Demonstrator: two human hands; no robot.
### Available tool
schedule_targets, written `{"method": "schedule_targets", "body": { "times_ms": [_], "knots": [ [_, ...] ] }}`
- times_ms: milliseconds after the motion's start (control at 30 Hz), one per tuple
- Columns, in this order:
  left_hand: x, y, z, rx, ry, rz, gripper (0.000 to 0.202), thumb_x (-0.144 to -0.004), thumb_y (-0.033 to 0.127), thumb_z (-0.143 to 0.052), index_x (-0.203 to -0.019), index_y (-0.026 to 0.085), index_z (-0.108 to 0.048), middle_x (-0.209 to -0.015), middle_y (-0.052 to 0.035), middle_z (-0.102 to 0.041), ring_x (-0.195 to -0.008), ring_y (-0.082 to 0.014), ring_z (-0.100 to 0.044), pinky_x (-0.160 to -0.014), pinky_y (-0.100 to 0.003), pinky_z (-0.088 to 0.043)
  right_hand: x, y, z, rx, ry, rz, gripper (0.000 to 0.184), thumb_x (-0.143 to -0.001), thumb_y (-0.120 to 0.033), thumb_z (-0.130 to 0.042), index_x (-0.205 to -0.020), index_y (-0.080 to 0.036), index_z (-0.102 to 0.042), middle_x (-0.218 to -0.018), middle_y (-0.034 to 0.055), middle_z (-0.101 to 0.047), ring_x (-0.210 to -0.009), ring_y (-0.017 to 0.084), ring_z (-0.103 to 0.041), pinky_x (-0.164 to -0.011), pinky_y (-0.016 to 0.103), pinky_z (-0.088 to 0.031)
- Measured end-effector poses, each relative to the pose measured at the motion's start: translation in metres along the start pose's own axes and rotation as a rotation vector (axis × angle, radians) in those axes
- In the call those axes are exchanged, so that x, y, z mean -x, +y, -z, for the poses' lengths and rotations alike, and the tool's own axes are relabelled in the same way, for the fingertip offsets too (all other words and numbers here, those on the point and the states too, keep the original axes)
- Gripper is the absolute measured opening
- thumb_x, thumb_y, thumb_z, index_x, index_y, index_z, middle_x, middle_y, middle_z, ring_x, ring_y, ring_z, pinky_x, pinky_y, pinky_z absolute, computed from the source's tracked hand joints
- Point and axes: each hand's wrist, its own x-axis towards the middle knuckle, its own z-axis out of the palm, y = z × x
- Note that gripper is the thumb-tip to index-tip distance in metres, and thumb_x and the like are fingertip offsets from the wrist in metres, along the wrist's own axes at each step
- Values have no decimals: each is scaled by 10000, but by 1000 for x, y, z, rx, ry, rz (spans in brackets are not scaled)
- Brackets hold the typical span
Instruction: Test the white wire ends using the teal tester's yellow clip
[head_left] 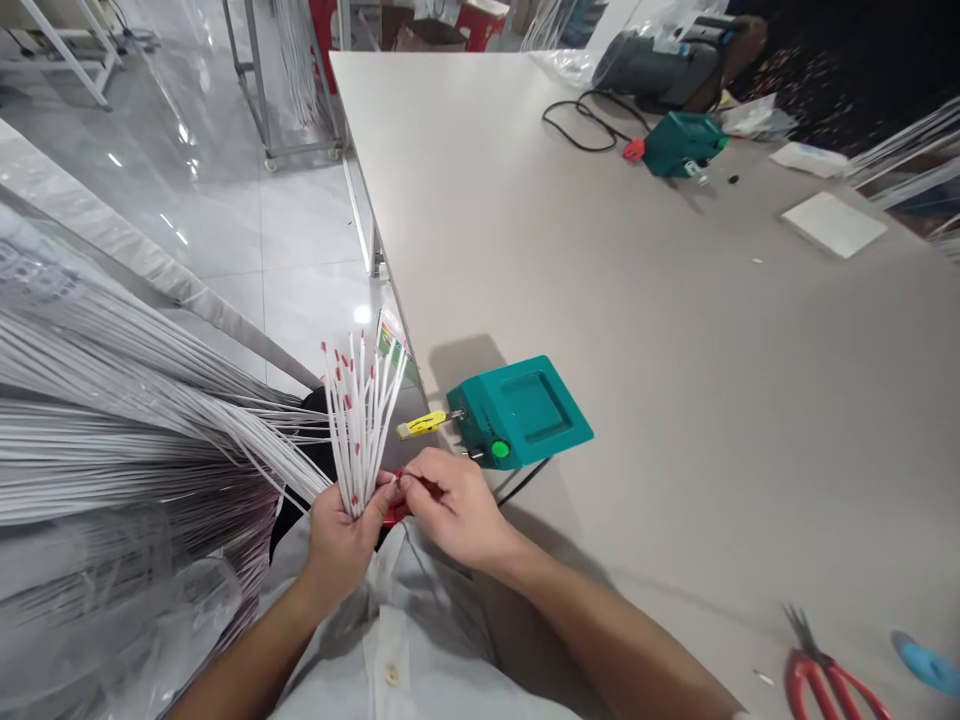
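Note:
A bundle of thin white wires (364,420) with red tips stands fanned upward in my left hand (341,540), which is closed around its lower part. Close beside it, my right hand (457,505) pinches thumb and forefinger together at the left thumb. A tiny dark-red bit shows at those fingertips, too small to name. Beneath the hands lies a red object (397,512), mostly hidden. Just beyond the right hand, at the table edge, sits a green bench device (525,410) with a green button and a yellow clip-like piece (421,425) sticking out to the left.
Long white wires (150,400) hang in a mass at my left. Red-handled cutters (817,670) and a blue ring (926,662) lie at the table's (675,350) near right. Farther back are another green device (682,145), a black cable (577,125) and a white block (834,222).

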Motion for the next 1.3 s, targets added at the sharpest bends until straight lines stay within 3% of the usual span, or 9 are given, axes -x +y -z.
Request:
{"method": "schedule_targets", "body": {
  "times_ms": [100,167,300,433,567,800,1000,1200,1300],
  "knots": [
    [-1,-4,3,17,48,-9,222,-640,319,-690,-755,132,-657,-418,52,-493,-338,-46,-359,-325,-164,-295,-2,-2,1,-426,-197,-357,161,-731,-172,-417,-577,-170,-465,-459,-36,-450,-398,84,-430,-389,192,-363],
    [-3,-4,5,25,58,-3,248,-637,338,-692,-756,125,-650,-419,50,-495,-336,-43,-345,-321,-163,-287,-3,-2,3,-504,-169,-379,149,-749,-198,-423,-614,-165,-478,-474,-41,-445,-391,80,-420,-392,198,-369],
    [-6,0,4,13,44,12,274,-598,348,-716,-718,113,-641,-386,64,-451,-337,-44,-342,-322,-163,-278,-2,-4,5,-194,90,-9,145,-769,-251,-517,-843,-145,-582,-785,61,-595,-636,131,-556,-563,249,-465],
    [-6,4,5,-20,-12,28,247,-589,326,-724,-690,118,-639,-384,67,-446,-343,-45,-347,-329,-164,-287,-2,-4,7,76,43,284,153,-838,-202,-455,-886,-158,-593,-852,81,-621,-752,145,-573,-663,259,-476],
    [-6,5,8,-59,-81,18,191,-573,267,-741,-654,121,-648,-373,72,-424,-347,-40,-336,-330,-161,-273,-3,-4,11,308,-10,414,192,-842,-163,-409,-807,-142,-596,-744,70,-610,-684,146,-549,-586,244,-435],
    [-8,-3,12,43,-80,78,214,-642,307,-705,-740,128,-643,-448,34,-545,-350,-33,-350,-330,-154,-269,-4,-4,10,204,36,104,192,-800,-131,-434,-640,-168,-533,-604,7,-534,-556,107,-497,-522,208,-390],
    [-15,-9,15,185,-72,132,230,-617,282,-731,-762,134,-632,-536,14,-607,-379,-36,-405,-353,-154,-299,-1,-6,10,134,80,157,206,-814,-244,-496,-987,-155,-565,-920,85,-610,-778,159,-569,-674,262,-457],
    [-11,-1,12,81,-84,103,238,-599,307,-734,-714,130,-623,-416,61,-490,-345,-32,-345,-332,-154,-260,-8,-12,9,30,-46,111,182,-816,-185,-466,-684,-167,-590,-671,23,-584,-647,115,-538,-602,223,-422],
    [-8,1,12,33,-78,93,246,-602,319,-729,-712,126,-623,-393,63,-470,-340,-38,-341,-331,-160,-258,-11,-9,8,-181,-97,-73,155,-767,-182,-486,-629,-158,-552,-558,-4,-533,-529,99,-494,-506,209,-390]
  ]
}}
